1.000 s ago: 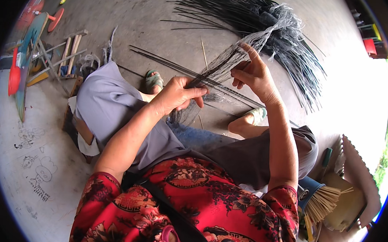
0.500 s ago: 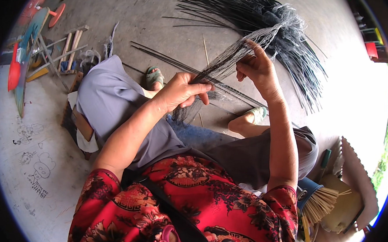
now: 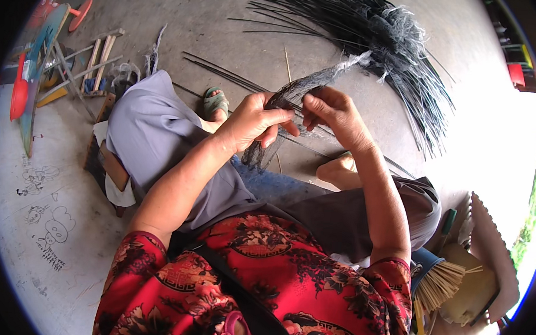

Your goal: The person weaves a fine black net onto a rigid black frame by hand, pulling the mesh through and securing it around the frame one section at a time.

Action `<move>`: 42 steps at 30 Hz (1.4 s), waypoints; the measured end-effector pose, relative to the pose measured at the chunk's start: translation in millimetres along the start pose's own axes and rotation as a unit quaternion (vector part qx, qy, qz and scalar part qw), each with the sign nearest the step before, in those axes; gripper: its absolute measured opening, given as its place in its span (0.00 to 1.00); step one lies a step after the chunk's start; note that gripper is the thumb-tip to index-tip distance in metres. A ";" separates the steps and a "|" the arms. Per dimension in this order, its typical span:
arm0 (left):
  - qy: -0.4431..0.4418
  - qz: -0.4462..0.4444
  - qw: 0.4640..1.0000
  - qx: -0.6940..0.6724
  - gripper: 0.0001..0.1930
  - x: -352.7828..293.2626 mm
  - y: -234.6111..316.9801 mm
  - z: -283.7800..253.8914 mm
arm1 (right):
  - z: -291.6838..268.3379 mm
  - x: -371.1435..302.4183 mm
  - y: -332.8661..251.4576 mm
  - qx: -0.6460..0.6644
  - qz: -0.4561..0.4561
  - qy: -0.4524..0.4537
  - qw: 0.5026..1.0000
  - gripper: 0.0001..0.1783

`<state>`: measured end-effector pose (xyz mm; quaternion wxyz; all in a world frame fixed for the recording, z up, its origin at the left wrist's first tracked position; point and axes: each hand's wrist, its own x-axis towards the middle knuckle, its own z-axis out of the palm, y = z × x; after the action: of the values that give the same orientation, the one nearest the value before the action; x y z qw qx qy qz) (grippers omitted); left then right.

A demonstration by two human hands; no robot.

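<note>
A: Where is the netting?
B: The long, bunched strip of dark grey mesh netting runs slantwise through the centre of the frame. Its upper end reaches the pale grey, frayed tangle of netting at upper right, which lies on a large sheaf of thin black strips.
A: And relative to the hands?
B: The left hand, just left of centre, grips it between thumb and fingers. A loose tail hangs below that hand, in front of the blue cloth between the knees.
A: What about the right hand?
B: It is just right of the left one, beneath the slanting stretch of netting, with fingers bent and thumb close to the forefinger. I cannot tell whether it pinches any mesh.
A: Anything behind them?
B: A few long, thin, dark rods cross the grey concrete floor, passing behind both hands toward the right.
</note>
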<state>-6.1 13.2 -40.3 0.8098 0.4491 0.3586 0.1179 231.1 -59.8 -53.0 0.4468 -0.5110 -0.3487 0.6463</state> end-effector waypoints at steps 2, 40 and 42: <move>0.003 0.010 1.000 -0.003 0.11 0.6 -0.9 0.3 | 9.6 1.9 5.0 -0.028 -0.005 -0.002 1.000 0.19; 0.181 0.215 0.952 -0.118 0.09 1.7 -15.8 -6.6 | 29.2 27.2 11.1 0.009 -0.005 -0.075 0.997 0.12; 0.173 0.222 0.952 -0.122 0.08 4.1 -13.1 -15.9 | 27.1 30.3 11.3 -0.016 0.007 -0.076 0.997 0.11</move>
<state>-15.8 18.0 -58.3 0.7375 0.3880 0.3671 0.4132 199.9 -35.4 -67.5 0.4063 -0.4703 -0.3883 0.6804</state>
